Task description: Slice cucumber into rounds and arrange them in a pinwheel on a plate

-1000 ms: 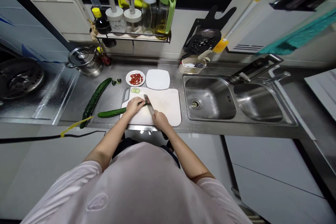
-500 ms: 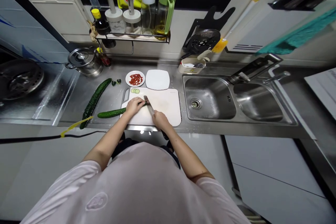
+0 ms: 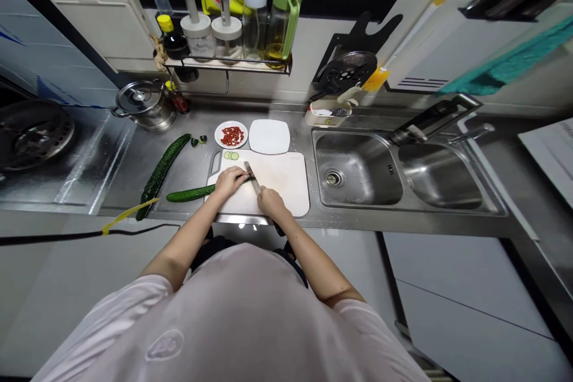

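My left hand [image 3: 230,181] is closed over the right end of a cucumber [image 3: 190,193], which reaches leftward past the edge of a white cutting board [image 3: 286,191]. In my right hand [image 3: 271,203] is a knife [image 3: 251,175], its blade against the cucumber just beside my left fingertips. Several thin cucumber slices [image 3: 231,156] lie at the board's upper left. A second, whole cucumber [image 3: 163,170] rests on the steel counter to the left, with small cut-off ends [image 3: 198,141] near its tip.
Behind the board stand a plate of chopped red pieces [image 3: 231,135] and a white square plate [image 3: 269,136]. A lidded pot [image 3: 145,105] is at the back left. The double sink [image 3: 358,167] lies to the right. A rack of bottles [image 3: 228,64] hangs above.
The knife and my right hand have shifted slightly left and up. My left hand keeps its hold on the cucumber, and the whole view has moved a little.
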{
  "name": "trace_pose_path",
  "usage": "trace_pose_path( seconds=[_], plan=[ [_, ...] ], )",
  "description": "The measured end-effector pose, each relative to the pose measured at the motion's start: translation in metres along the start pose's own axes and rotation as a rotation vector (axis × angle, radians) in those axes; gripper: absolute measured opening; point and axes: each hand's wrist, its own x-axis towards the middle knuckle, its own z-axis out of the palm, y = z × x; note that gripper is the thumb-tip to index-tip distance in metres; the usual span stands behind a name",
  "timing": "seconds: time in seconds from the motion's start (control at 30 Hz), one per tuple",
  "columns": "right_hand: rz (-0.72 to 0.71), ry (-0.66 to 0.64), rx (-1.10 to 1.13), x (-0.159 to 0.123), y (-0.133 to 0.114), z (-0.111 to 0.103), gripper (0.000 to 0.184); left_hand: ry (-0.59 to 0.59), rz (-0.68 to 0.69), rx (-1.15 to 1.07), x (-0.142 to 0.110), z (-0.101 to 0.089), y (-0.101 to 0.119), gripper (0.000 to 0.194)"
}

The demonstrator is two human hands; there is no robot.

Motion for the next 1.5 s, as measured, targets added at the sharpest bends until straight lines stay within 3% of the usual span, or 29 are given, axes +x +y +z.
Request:
trace_pose_path(
  seconds=[0.2,0.6,0.93,1.3,1.5],
  plan=[
    [0.008,-0.022,0.002,-0.010,0.005,0.001,0.026,-0.004,0.002,-0.005,0.001,0.000,0.000,0.025],
    [-0.001,-0.017,-0.009,0.010,-0.004,-0.001,0.029,-0.014,0.002,-0.008,0.002,-0.002,0.002,0.026],
    [-0.002,-0.015,-0.015,0.002,0.004,0.009,0.027,-0.019,-0.002,-0.012,0.002,-0.001,0.002,0.026],
    [-0.033,0.011,-0.012,0.018,-0.005,0.002,0.029,0.004,0.020,-0.021,0.002,0.000,-0.001,0.024],
    [-0.012,-0.007,-0.014,0.014,-0.001,0.008,0.029,-0.009,-0.008,-0.008,0.002,0.000,0.000,0.025]
  ],
)
